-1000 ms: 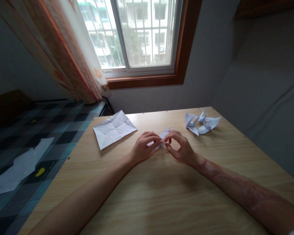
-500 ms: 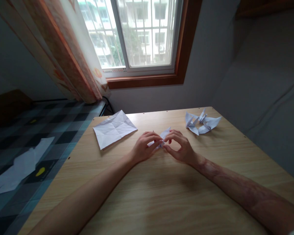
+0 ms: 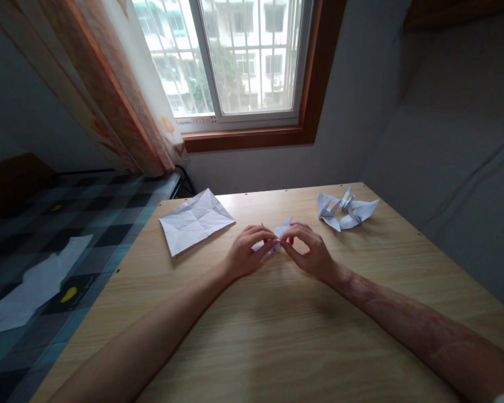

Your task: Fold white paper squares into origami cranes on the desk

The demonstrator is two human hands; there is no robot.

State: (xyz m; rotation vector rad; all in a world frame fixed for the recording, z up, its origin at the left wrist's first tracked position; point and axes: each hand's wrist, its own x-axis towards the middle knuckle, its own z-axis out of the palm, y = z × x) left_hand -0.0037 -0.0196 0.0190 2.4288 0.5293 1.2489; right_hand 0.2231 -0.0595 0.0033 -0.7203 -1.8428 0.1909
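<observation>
Between my two hands is a small piece of folded white paper, partly hidden by the fingers. My left hand pinches it from the left, thumb and fingertips pressed together. From the right, my right hand pinches the same paper at a small point near its middle, thumb against forefinger. The fingertips of both hands nearly meet there. One pointed flap of the paper sticks up behind the fingers.
A creased white sheet lies on the wooden table at the back left. Several folded paper cranes sit at the back right. Left of the table, a checked bed carries cut white paper. Behind stands a window.
My right thumb has risen and closed against the forefinger, so the right hand now pinches the folded paper. My left hand has barely moved.
</observation>
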